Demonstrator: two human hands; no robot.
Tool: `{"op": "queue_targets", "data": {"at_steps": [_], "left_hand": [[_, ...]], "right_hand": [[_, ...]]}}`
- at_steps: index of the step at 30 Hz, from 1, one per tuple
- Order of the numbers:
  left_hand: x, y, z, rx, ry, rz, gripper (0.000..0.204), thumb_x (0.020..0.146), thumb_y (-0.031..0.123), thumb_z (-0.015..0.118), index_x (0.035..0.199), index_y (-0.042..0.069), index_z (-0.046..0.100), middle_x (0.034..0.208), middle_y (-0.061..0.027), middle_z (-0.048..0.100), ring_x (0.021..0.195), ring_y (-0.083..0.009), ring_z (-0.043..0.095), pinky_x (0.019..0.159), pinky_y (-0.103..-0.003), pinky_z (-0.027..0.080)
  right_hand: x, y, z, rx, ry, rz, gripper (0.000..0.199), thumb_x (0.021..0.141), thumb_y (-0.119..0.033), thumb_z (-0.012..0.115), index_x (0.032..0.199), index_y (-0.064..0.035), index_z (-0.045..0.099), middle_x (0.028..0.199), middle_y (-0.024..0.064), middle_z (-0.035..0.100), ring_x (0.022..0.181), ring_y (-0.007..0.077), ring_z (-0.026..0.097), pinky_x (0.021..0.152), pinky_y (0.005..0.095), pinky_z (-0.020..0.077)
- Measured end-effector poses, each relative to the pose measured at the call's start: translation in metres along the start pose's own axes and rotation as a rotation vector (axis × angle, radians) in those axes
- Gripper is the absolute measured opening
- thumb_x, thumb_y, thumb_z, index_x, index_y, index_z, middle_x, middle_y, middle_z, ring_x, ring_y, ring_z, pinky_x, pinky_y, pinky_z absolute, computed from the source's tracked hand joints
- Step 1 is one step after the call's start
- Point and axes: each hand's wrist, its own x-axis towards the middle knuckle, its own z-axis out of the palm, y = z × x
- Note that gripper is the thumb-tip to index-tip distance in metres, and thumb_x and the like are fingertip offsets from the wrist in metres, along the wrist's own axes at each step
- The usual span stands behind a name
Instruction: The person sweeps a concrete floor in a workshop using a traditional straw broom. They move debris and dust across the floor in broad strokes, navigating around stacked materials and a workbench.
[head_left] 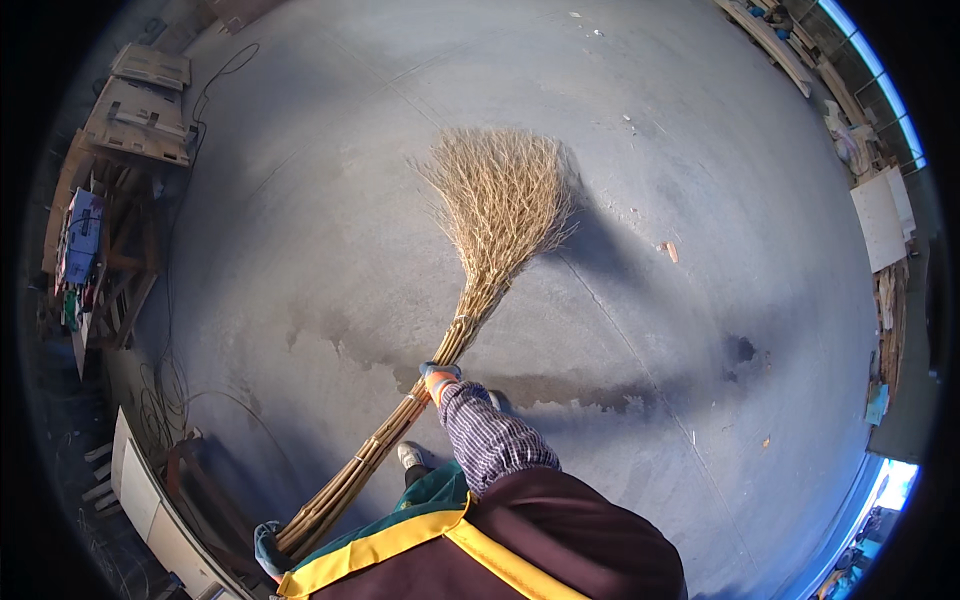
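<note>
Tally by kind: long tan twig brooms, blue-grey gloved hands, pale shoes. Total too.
Long tan twig broom: 1
Blue-grey gloved hands: 2 (left hand, right hand)
Pale shoes: 2, one partly hidden
Total: 5

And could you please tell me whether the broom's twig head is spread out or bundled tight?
Spread out: its twigs fan wide at the far end, beyond the narrow handle.

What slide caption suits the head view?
Left hand and right hand gripping a broom, its twigs fanned wide.
</note>
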Motion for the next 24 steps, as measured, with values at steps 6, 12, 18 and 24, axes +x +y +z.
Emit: {"op": "queue_targets", "data": {"at_steps": [6,12,18,24], "left_hand": [[0.049,0.082,0.108,0.462,-0.301,0.902,0.016,0.068,0.008,0.059,0.081,0.001,0.055,0.075,-0.0144,0.055,0.065,-0.0289,0.057,0.060,-0.035,0.047],[0.052,0.123,0.200,0.122,-0.557,0.875,0.014,0.080,0.012,0.051,0.077,-0.001,0.053,0.073,-0.0147,0.058,0.062,-0.0267,0.055,0.058,-0.034,0.046],[0.051,0.144,0.262,0.094,-0.783,0.978,0.006,0.079,0.007,0.052,0.081,0.004,0.047,0.074,-0.0166,0.058,0.062,-0.0296,0.058,0.055,-0.035,0.048],[0.044,0.156,0.284,-0.085,-0.883,0.582,0.017,0.077,0.012,0.050,0.071,0.000,0.058,0.075,-0.0148,0.061,0.071,-0.0264,0.058,0.068,-0.035,0.046]], "right_hand": [[0.053,0.016,-0.110,0.463,0.096,0.080,0.047,0.071,-0.028,0.071,0.102,0.0062,0.060,0.093,0.0182,0.065,0.079,0.0257,0.062,0.073,0.0356,0.0482],[0.124,0.078,-0.190,0.528,0.207,0.191,0.068,0.072,-0.043,0.070,0.119,0.0022,0.053,0.119,0.0186,0.059,0.102,0.0274,0.059,0.082,0.0374,0.0457],[0.126,0.128,-0.260,0.746,0.038,0.421,0.077,0.081,-0.052,0.054,0.134,-0.0010,0.033,0.139,0.0176,0.032,0.123,0.0290,0.035,0.098,0.0405,0.0300],[0.114,0.144,-0.303,0.778,0.072,0.480,0.076,0.088,-0.054,0.045,0.143,-0.0063,0.024,0.147,0.0177,0.026,0.131,0.0319,0.031,0.104,0.0469,0.0279]]}}
